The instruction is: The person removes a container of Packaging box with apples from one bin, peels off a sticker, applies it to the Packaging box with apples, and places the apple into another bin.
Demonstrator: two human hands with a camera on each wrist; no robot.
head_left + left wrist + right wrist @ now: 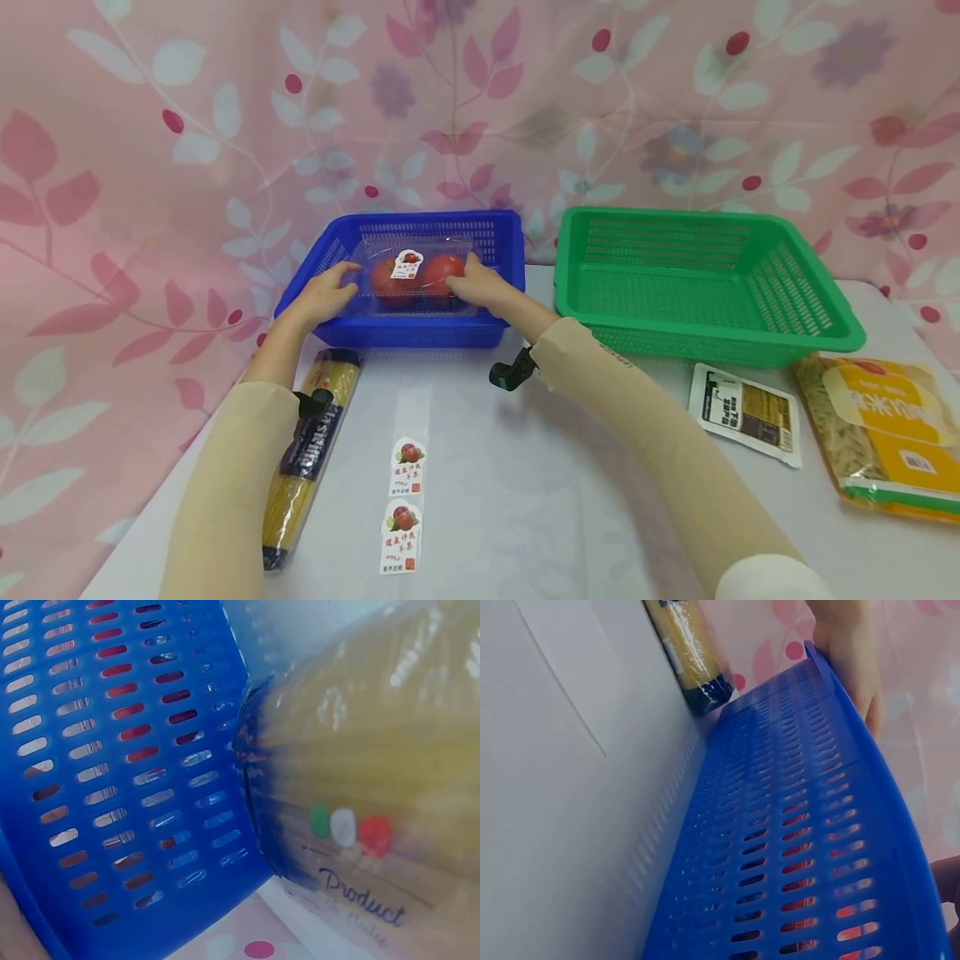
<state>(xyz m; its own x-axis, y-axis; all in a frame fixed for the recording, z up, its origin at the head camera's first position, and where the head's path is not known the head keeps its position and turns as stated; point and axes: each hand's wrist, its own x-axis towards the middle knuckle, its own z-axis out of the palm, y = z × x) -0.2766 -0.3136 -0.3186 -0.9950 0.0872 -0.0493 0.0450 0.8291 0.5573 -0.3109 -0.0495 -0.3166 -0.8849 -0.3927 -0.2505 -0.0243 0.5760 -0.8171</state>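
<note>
A clear plastic fruit box (416, 304) with two red round fruits (444, 268) inside and an apple-picture sticker (407, 264) on its lid lies in the blue basket (408, 336). At the box's right end, my right hand (483, 285) holds the corner, thumb over the lid. My left hand (324, 297) is at the left end, its fingers spread beside the box and over the basket's rim. In the right wrist view, the basket's slotted wall (780, 802) hides most of the box, and a hand (851, 664) shows beyond the rim.
A pack of spaghetti (311, 450) lies along the left, under my left forearm. Two apple stickers (401, 533) on a backing strip lie at the middle front. To the right are a green basket (705, 346), a white flat packet (745, 414) and a yellow food bag (888, 433).
</note>
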